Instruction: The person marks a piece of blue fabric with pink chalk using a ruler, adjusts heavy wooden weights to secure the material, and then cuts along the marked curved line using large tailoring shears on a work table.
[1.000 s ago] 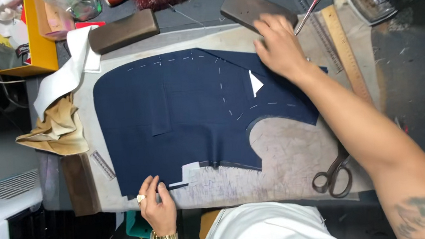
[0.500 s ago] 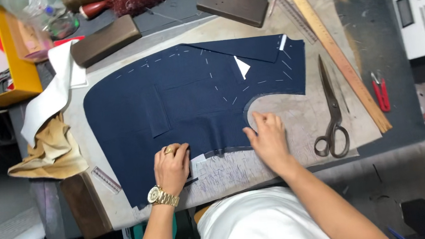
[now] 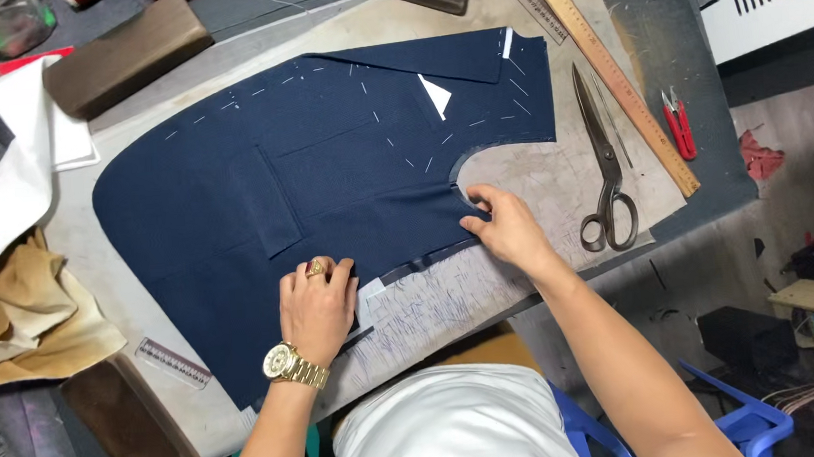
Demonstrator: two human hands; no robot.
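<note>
A navy blue cut garment panel [image 3: 327, 177] with white chalk dashes lies flat on the work table [image 3: 556, 180]. My left hand [image 3: 317, 306], with a ring and a gold watch, presses flat on the panel's near edge. My right hand [image 3: 502, 227] rests with its fingertips on the cloth's edge at the curved cut-out, fingers spread. A small white chalk wedge [image 3: 435, 96] sits on the cloth near the folded far corner. Neither hand holds a tool.
Large scissors [image 3: 603, 162] lie right of the cloth, beside a wooden ruler [image 3: 611, 71] and red thread snips [image 3: 678, 124]. Wooden blocks [image 3: 123, 53] sit at the back left. White and tan fabric [image 3: 19, 284] hangs off the left; a small clear ruler [image 3: 173, 361] lies near the front edge.
My right hand came from the far corner of the cloth to the near edge by the curved cut-out. My left hand slid further onto the cloth. The view shifted right and closer.
</note>
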